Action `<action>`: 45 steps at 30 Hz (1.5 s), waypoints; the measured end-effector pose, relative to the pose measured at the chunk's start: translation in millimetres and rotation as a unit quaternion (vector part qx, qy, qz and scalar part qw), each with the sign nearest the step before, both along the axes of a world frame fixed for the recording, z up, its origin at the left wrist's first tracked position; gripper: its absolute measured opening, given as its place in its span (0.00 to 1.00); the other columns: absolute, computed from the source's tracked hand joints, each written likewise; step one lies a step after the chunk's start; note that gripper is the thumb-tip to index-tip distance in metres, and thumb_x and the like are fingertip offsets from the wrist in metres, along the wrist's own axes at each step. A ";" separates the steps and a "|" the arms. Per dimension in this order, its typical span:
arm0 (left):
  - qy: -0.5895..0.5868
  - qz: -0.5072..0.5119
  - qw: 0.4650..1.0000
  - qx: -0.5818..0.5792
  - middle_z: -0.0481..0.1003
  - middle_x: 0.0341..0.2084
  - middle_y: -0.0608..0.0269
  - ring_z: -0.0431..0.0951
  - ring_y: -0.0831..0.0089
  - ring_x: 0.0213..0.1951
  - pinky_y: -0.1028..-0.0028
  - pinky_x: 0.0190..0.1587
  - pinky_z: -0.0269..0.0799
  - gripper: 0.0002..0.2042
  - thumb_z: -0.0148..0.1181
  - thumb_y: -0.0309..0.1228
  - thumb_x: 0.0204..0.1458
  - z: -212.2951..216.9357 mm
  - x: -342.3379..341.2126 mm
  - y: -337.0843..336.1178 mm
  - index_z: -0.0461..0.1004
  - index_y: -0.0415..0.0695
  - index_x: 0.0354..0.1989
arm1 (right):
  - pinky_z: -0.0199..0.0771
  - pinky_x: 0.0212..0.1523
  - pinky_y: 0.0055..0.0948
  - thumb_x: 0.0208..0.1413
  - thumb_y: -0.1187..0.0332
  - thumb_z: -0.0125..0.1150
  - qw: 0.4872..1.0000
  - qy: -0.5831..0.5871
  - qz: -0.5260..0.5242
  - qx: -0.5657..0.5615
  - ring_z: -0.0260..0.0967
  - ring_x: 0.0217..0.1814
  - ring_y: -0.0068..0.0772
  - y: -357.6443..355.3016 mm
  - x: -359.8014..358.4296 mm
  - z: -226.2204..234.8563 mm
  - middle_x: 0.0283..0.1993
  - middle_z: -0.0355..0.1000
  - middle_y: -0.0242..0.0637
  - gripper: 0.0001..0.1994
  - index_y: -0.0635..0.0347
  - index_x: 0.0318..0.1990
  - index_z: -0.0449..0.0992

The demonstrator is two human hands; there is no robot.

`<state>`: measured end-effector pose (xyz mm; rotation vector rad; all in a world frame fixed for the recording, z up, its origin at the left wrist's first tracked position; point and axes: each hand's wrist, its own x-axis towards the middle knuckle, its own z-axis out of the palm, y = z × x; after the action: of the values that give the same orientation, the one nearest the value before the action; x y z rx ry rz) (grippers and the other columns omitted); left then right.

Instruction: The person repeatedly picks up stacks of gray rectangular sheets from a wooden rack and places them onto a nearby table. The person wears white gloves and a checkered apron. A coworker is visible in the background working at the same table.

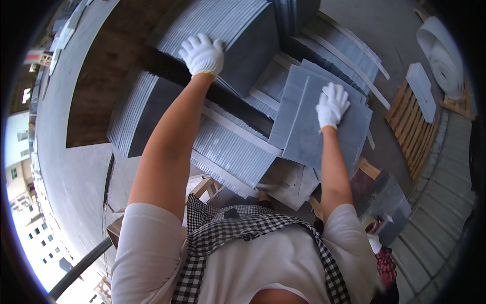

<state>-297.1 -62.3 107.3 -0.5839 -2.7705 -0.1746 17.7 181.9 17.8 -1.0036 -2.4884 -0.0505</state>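
My left hand, in a white knit glove, rests with spread fingers on the top edges of a tall stack of grey slabs. To the right, my right hand, gloved the same way, lies flat on a loose dark grey slab. That slab overlaps another grey slab, and both lie tilted over the lower rows. Between my arms, a row of slabs standing on edge has pale strips across it. Neither hand has its fingers wrapped round anything.
Another slab stack stands left of my left forearm, beside a brown board. At the right are a wooden pallet, a white foam roll and a tape roll. A pale slab lies close to my body.
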 end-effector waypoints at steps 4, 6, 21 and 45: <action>-0.003 -0.010 0.999 -0.035 0.72 0.54 0.46 0.68 0.48 0.59 0.50 0.62 0.61 0.28 0.49 0.54 0.63 13.7 4.4 10.2 0.71 0.40 0.58 | 0.60 0.59 0.47 0.59 0.58 0.60 0.991 0.015 0.121 -0.047 0.62 0.57 0.43 -43.9 -73.6 5.8 0.53 0.70 0.34 0.10 0.49 0.43 0.76; -0.002 -0.006 0.999 -0.038 0.71 0.56 0.45 0.68 0.48 0.60 0.50 0.62 0.61 0.29 0.49 0.54 0.63 11.6 3.9 5.5 0.70 0.40 0.58 | 0.61 0.60 0.47 0.58 0.61 0.61 0.986 0.049 0.159 0.004 0.63 0.59 0.41 -60.4 -75.0 -0.8 0.51 0.71 0.33 0.11 0.51 0.46 0.76; -0.015 0.008 0.997 -0.070 0.70 0.60 0.44 0.67 0.47 0.61 0.49 0.64 0.60 0.30 0.43 0.56 0.65 0.7 -5.7 -5.9 0.69 0.44 0.63 | 0.68 0.17 0.17 0.63 0.69 0.60 0.701 0.485 -0.185 -0.490 0.76 0.35 0.26 54.8 69.4 20.9 0.49 0.65 0.35 0.21 0.51 0.64 0.68; -0.024 0.023 0.994 -0.101 0.68 0.64 0.45 0.65 0.49 0.66 0.51 0.68 0.55 0.32 0.38 0.59 0.66 -2.9 -18.0 -4.6 0.68 0.47 0.66 | 0.71 0.56 0.43 0.57 0.72 0.60 0.969 0.073 -0.005 -0.237 0.69 0.53 0.36 -117.5 90.1 12.0 0.51 0.70 0.39 0.22 0.55 0.60 0.70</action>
<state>-315.1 -67.0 104.4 -0.5718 -2.8662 0.1035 107.8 64.5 29.8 -1.1535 -2.4063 0.6202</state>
